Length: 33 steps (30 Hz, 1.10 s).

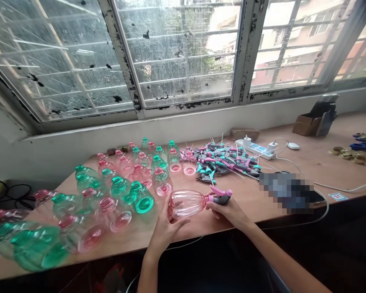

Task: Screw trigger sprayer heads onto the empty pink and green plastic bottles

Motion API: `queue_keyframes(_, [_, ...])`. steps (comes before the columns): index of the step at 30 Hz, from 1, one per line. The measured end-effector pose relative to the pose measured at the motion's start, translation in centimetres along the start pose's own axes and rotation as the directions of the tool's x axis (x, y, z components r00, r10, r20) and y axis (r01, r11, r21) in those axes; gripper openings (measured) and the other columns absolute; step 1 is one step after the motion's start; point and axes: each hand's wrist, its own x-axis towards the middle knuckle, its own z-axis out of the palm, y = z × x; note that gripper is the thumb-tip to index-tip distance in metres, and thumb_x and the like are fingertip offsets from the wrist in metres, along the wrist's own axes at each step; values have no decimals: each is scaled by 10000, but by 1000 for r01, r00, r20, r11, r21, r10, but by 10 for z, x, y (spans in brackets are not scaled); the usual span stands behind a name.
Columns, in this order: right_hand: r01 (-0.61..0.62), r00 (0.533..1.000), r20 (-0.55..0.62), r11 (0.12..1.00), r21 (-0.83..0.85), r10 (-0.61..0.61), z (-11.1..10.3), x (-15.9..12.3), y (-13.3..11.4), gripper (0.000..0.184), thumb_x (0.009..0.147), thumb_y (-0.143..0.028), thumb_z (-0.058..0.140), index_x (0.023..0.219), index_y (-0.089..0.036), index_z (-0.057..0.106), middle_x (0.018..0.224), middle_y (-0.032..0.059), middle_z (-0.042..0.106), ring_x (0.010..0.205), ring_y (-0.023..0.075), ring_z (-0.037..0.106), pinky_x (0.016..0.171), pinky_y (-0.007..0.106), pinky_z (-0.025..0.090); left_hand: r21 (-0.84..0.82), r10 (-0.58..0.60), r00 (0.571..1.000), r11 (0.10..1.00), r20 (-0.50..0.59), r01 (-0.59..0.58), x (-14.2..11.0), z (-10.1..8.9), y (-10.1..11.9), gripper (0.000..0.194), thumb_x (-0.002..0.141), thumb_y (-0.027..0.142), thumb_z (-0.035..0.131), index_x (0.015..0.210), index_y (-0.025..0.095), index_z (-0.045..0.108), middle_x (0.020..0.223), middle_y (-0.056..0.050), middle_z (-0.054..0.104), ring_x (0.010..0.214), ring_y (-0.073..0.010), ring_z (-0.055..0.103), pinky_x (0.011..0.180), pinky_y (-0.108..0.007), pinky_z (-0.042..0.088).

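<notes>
A clear pink spray bottle (pixel 187 203) lies sideways in the air just above the table's front edge. My left hand (pixel 167 224) is wrapped round its base end, thumb along the underside. At the neck, my right hand (pixel 227 211) closes on a pink and grey spray trigger head (pixel 221 196), which sits against the bottle's mouth. Whether it is screwed tight I cannot tell. Left of my hands stand several open-necked bottles, among them a green bottle (pixel 142 199) and a pink bottle (pixel 162 183). Behind the held bottle lies a pile of spray heads (pixel 222 158) in pink, teal and grey.
A white power strip (pixel 256 148) with plugged-in chargers and cables lies behind the pile. To the right is a blurred-out phone-like object (pixel 286 191). A small cardboard box (pixel 308 123) stands near the window wall. Blue and tan items (pixel 361 144) sit at far right.
</notes>
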Motion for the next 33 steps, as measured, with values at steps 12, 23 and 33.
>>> queue_keyframes(12, [-4, 1000, 9, 994, -106, 5, 3, -3, 4, 468, 796, -462, 777, 1129, -164, 639, 627, -55, 579, 497, 101, 459, 485, 246, 449, 140, 48, 999, 989, -11, -46, -11, 1, 5, 1160, 801, 355, 792, 1584, 269, -58, 1488, -143, 532, 1410, -332, 457, 1204, -483, 308])
queue_keyframes(23, [-41, 999, -10, 970, -241, 39, 4, -2, 10, 382, 764, -505, 758, 974, -236, 587, 492, -105, 521, 345, 104, 463, 346, 207, 388, 68, 33, 999, 997, -13, -32, -4, -4, -4, 760, 840, 431, 731, 1497, 239, 402, 1446, -115, 599, 1402, -357, 461, 1198, -513, 313])
queue_keyframes(33, [-132, 991, -7, 980, -152, 133, -1, -4, 20, 477, 751, -537, 771, 1036, -210, 573, 476, -104, 558, 348, 106, 500, 348, 203, 434, 197, 107, 994, 975, -9, -103, -6, -10, -17, 938, 823, 333, 746, 1574, 298, 186, 1266, -84, 682, 1218, -293, 612, 1138, -450, 393])
